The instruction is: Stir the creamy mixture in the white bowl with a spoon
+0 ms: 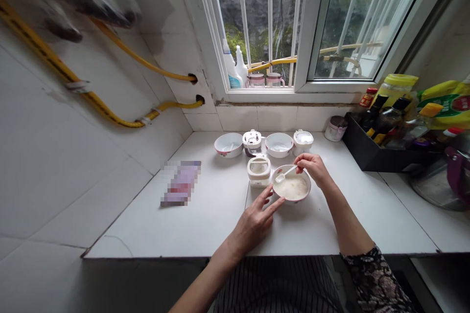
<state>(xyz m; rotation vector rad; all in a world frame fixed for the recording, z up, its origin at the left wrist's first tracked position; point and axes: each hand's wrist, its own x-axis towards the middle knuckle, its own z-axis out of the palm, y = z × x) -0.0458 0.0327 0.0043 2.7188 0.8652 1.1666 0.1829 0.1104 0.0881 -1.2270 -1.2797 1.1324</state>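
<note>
Head view: on the white counter (216,225) stands the bowl (293,197). The left hand (256,216) slants to its near-left rim, fingers spread; over its far-right rim, the right hand (311,167), wrist bent, pinches a spoon (280,178) angled across it.

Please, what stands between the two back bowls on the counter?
In the head view, one small jar stands between the left back bowl and the right back bowl.

yellow pipe (40,43): left wall (55,166) | white bottle (241,66): window (302,58) | black box (378,152): holding bottles (389,116) | jar (335,129): beside box
</note>
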